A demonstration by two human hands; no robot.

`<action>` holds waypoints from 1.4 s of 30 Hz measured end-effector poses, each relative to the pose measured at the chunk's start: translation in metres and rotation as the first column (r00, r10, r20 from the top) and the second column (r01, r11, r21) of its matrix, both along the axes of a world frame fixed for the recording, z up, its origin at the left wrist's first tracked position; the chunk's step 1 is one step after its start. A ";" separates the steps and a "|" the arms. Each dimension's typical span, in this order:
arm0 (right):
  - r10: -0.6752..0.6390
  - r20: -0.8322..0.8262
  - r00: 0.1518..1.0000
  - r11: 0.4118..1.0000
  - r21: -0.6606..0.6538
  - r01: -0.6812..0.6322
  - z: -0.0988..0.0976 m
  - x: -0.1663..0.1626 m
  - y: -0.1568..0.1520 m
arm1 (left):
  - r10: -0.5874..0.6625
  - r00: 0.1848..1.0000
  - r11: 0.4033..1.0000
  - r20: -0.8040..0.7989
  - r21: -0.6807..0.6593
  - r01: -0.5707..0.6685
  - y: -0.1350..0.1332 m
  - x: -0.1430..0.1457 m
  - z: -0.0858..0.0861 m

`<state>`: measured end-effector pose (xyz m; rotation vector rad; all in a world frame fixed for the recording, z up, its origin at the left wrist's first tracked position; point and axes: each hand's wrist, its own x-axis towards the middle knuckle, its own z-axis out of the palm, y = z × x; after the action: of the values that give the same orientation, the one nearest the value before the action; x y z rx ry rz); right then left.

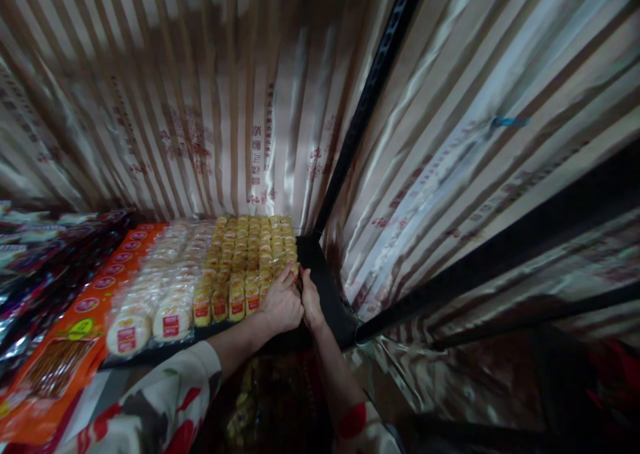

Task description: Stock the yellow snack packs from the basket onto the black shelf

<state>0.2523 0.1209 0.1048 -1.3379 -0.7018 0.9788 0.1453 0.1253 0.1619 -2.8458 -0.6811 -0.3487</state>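
Note:
My left hand is closed, with thumb and fingers pinched at the right end of the rows of yellow snack packets. Close beside it, my right hand also pinches at the right edge of those rows. Between the fingertips of both hands shows a bit of yellow and orange wrapper, most of it hidden by the fingers. The yellow packets stand upright in several tight rows, clear-wrapped, with red labels on the front ones. Left of them are rows of round white wrapped cakes with red labels.
An orange snack bag and dark shiny packets lie at the left. The black shelf ends at the right beside a slanted black upright post. Pleated printed plastic sheeting hangs behind. Below the shelf are dim wrapped goods.

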 end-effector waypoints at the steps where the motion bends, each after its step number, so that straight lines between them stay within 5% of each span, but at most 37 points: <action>1: 0.012 0.020 1.000 1.000 -0.014 -0.011 0.003 0.003 0.000 | -0.001 1.000 1.000 0.014 -0.006 0.001 0.000 0.000 -0.002; 9: 0.103 0.051 0.993 0.991 0.084 -0.107 0.018 0.003 0.003 | 0.028 0.993 0.998 0.112 -0.056 -0.022 0.001 0.006 -0.018; 16: -0.074 -0.005 0.997 0.991 0.108 0.074 0.003 0.009 0.021 | 0.055 0.998 0.998 0.000 0.025 -0.055 -0.002 0.010 -0.013; 23: 0.121 -0.121 0.985 0.986 0.125 -0.106 0.025 0.005 0.046 | 0.065 0.997 0.998 0.039 0.006 -0.065 -0.001 0.011 -0.023; 28: 0.117 -0.198 0.973 0.988 0.124 -0.094 0.021 0.009 0.045 | 0.096 0.994 0.995 -0.059 0.033 -0.094 -0.004 0.009 -0.019; 33: -0.027 -0.239 0.971 0.992 0.111 0.055 0.019 0.012 0.054 | 0.123 0.977 0.990 -0.172 0.090 -0.109 -0.007 0.009 -0.007; 38: 0.107 -0.312 0.944 0.992 0.095 -0.081 0.023 0.012 0.063 | 0.123 0.981 0.990 -0.150 0.090 -0.111 -0.006 0.011 -0.011; 42: 0.085 -0.313 0.946 0.994 0.091 -0.059 0.020 0.014 0.061 | 0.125 0.984 0.987 -0.126 0.120 -0.110 -0.006 0.010 -0.017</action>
<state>0.2661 0.1821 0.1253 -1.0586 -0.5406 1.1799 0.1554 0.1193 0.1450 -2.6794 -0.7724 -0.1702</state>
